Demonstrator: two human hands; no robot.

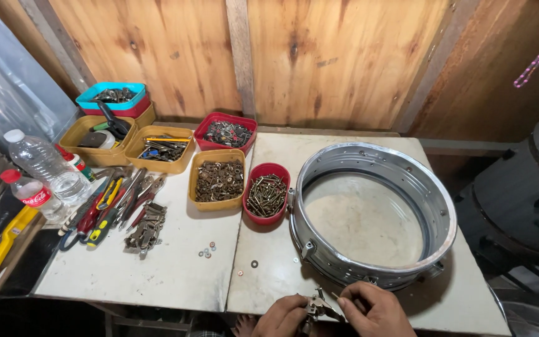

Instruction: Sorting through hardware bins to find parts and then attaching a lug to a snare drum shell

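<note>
Head view: small metal bracket [317,307], grey, angular, sits at the bench's [157,268] near edge, just in front of the drum shell [374,215]. Left hand [282,316] and right hand [372,309] fingers both pinch it. Shell is shiny steel, round, open, with holes in its wall. Red oval tub [267,193] holds screws; yellow square tub [218,179] holds brownish nuts. Pliers [116,203] piled at left.

Bare plywood wall [182,56] with upright battens behind a pale worktable [157,268].
</note>
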